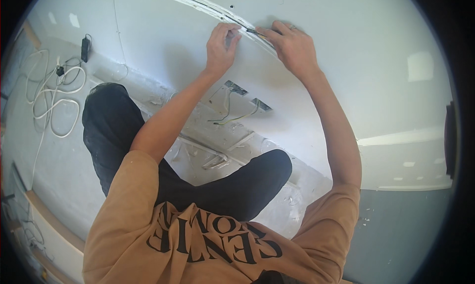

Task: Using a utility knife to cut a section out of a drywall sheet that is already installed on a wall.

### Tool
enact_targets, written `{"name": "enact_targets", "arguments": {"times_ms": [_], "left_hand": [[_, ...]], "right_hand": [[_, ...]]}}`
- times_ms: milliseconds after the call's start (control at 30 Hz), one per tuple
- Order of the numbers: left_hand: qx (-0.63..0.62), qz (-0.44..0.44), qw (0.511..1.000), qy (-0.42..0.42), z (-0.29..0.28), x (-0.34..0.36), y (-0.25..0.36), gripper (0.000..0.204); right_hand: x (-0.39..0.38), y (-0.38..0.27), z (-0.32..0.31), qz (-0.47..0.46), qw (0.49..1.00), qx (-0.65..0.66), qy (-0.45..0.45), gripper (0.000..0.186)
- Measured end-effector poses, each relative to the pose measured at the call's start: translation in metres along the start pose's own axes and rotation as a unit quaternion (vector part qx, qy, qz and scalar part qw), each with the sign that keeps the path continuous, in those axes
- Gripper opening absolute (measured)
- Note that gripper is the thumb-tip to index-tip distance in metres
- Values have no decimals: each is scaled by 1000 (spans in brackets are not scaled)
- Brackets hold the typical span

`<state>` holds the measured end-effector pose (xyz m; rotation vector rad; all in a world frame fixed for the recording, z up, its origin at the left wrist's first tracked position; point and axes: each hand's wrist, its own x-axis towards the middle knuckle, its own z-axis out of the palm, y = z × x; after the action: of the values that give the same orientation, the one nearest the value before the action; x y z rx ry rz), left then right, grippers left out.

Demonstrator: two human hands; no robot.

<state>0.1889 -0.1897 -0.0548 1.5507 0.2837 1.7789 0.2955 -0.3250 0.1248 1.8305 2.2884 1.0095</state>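
A long white strip with a dark slot [208,6] runs across the pale wall [366,61]. My right hand [294,49] presses up against it, fingers closed on a small thin dark tool [253,31] whose tip sits in or on the slot; the tool's kind is unclear. My left hand [221,49] is just left of the tool, its fingers curled at the strip's lower edge; what they hold, if anything, is hidden.
Below are two wall openings [261,104] with loose wires [232,119]. My bent legs [114,130] rest on the dusty floor [62,165] among offcuts [215,160]. A dark power block [85,49] and coiled white cables [64,115] lie at left.
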Motion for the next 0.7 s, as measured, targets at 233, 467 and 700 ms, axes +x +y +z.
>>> {"name": "enact_targets", "arguments": {"times_ms": [233,467,700], "left_hand": [[-2,-9,1000,1,0,-2,-1,30],[14,10,1000,-9,1,-3,-7,28],[36,31,999,-4,3,-2,-9,26]], "right_hand": [[0,-3,4,-9,1000,-20,-8,42],[-4,5,4,-52,997,-47,-8,52],[-8,10,-2,-47,997,-49,-44,52]]}}
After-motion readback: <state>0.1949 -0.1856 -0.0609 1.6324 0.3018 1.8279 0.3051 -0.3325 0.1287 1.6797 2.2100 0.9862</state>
